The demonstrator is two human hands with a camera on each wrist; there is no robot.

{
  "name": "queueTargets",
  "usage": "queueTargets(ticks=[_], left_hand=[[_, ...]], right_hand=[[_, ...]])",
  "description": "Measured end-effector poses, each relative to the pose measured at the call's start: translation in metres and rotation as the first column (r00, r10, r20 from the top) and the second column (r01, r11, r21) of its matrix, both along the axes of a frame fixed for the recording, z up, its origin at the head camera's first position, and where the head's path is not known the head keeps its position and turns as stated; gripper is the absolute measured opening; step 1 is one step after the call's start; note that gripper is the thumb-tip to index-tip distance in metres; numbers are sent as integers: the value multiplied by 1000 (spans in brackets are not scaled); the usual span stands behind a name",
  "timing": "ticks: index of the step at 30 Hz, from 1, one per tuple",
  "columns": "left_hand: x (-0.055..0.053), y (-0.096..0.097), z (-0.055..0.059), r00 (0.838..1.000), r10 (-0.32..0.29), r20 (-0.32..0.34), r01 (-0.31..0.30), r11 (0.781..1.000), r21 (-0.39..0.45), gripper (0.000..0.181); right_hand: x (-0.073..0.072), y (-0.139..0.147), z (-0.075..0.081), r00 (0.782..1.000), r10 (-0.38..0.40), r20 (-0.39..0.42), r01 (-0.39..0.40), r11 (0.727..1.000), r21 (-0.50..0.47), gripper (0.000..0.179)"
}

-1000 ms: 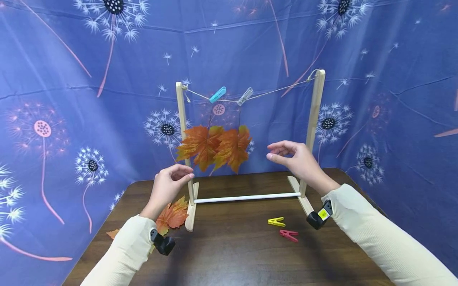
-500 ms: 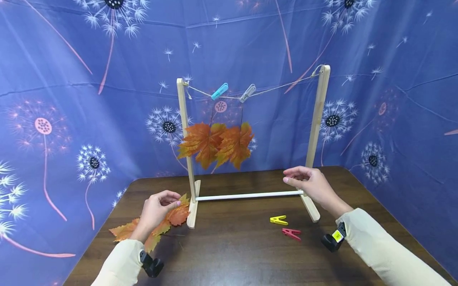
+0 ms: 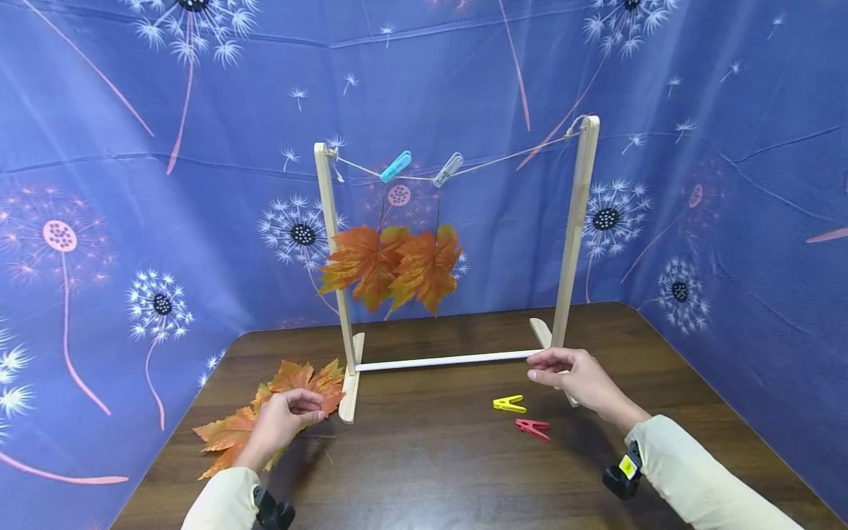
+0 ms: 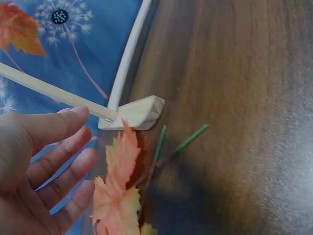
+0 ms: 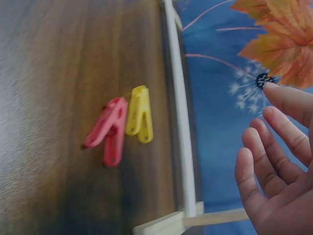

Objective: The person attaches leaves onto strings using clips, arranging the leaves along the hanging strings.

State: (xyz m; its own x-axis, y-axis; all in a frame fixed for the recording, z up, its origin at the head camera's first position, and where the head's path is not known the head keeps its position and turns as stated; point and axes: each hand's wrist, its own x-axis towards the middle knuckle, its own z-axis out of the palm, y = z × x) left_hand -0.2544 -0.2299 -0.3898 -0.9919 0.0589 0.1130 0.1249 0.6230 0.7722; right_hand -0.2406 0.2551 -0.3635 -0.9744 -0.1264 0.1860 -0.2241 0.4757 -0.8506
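My left hand [image 3: 281, 423] hovers over orange maple leaves [image 3: 228, 434] on the table's left side, its fingers relaxed and holding nothing. In the left wrist view the leaves' dark stems with green tips lie on the wood beyond the fingertips. My right hand [image 3: 576, 377] is in the air by the frame's right foot, fingers loosely bent around nothing. Closest to it lie a yellow clothespin [image 3: 509, 403] and a red clothespin [image 3: 533, 429]. Two orange leaves [image 3: 424, 269] hang by their stems from the string [image 3: 510, 156], under a blue clothespin [image 3: 396, 167] and a grey clothespin [image 3: 448, 170].
A wooden frame stands on the brown table [image 3: 424, 456], with a left post [image 3: 334, 250], a right post [image 3: 575, 235] and a white crossbar [image 3: 444, 361] low between them. Behind it hangs a blue dandelion-print cloth [image 3: 490, 88].
Both hands have come down from beside the hanging leaves, the left toward the leaves on the table, the right toward the clothespins. The hanging leaves stay in place.
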Motion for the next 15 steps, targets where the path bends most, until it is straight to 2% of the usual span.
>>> queueTargets(ticks=[8, 15], left_hand=[[4, -5, -15, 1000, -22, 17, 23, 998, -60, 17], [7, -11, -26, 996, -92, 2, 91, 991, -102, 21]], right_hand=[[3, 9, -28, 997, -1, 79, -5, 997, 76, 35], [8, 17, -47, 992, -37, 120, 15, 985, 175, 33]])
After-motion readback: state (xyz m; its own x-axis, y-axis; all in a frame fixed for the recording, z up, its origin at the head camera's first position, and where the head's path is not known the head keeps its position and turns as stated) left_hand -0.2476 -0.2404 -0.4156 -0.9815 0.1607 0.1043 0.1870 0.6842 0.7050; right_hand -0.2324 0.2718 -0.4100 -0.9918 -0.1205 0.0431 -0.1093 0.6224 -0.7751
